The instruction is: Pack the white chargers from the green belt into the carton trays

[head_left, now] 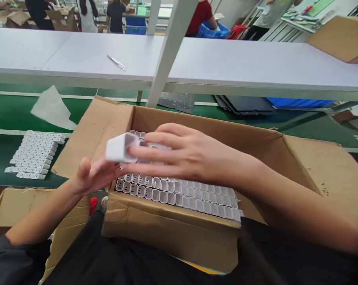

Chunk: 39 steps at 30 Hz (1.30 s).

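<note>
A white hollow plastic housing (118, 149) is held at its open end by my right hand (181, 152), above the box. The fingers of that hand reach over the opening, and its thumb is hidden. Just below the housing lies my left hand (92, 174), thumb apart and fingers stretched toward it; whether they touch it I cannot tell. Under both hands stands an open cardboard box (173, 215). Tight rows of similar white housings (163, 196) fill part of it, open ends up, partly covered by my right hand.
White plastic pieces (38, 152) lie in rows on the green surface at left, near a translucent sheet (52, 107). Tweezers (116, 62) rest on the white shelf (241, 61). A metal post (169, 47) rises behind the box. Another carton (24, 208) stands lower left. People work beyond.
</note>
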Each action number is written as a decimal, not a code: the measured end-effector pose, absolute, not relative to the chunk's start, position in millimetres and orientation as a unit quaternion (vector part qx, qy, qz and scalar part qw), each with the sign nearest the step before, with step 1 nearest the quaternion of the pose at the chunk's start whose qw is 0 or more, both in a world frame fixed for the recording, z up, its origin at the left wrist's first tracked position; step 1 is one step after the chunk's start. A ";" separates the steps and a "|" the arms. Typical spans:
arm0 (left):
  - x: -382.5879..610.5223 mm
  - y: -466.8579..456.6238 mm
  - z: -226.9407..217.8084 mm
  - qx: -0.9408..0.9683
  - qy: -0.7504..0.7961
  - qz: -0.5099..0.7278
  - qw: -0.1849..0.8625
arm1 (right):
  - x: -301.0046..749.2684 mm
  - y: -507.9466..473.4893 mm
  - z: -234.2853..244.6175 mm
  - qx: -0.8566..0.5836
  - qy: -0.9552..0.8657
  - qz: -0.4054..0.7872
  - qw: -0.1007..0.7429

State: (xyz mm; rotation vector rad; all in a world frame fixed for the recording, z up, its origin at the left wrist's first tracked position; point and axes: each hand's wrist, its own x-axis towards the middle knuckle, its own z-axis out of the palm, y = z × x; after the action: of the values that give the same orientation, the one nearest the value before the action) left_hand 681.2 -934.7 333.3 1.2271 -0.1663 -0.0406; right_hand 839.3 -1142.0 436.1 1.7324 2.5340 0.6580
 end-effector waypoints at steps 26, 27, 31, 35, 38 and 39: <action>680.5 -952.0 319.3 0.582 0.033 0.072 0.809 | 924.3 -1192.4 235.1 0.702 0.682 -0.203 -0.026; 681.3 -953.1 317.9 0.580 0.029 0.075 0.810 | 922.3 -1191.4 230.9 0.728 0.649 -0.217 -0.037; 674.6 -957.4 317.1 0.600 -0.059 0.098 0.792 | 912.3 -1186.7 212.0 0.754 0.609 -0.245 -0.027; 646.1 -944.3 324.5 0.667 -0.227 0.191 0.684 | 919.1 -1186.7 221.2 0.759 0.624 -0.184 -0.026; 616.0 -905.5 313.3 0.682 -0.183 0.335 0.624 | 925.9 -1193.5 247.0 0.777 0.614 -0.133 -0.036; 607.0 -884.8 302.0 0.693 -0.113 0.380 0.602 | 924.8 -1196.8 256.1 0.788 0.603 -0.117 -0.035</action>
State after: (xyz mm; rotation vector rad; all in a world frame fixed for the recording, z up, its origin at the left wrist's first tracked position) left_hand 607.0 -884.8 302.0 1.6043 -0.2626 0.8805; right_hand 924.8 -1196.8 256.1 2.5344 1.9376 -0.3766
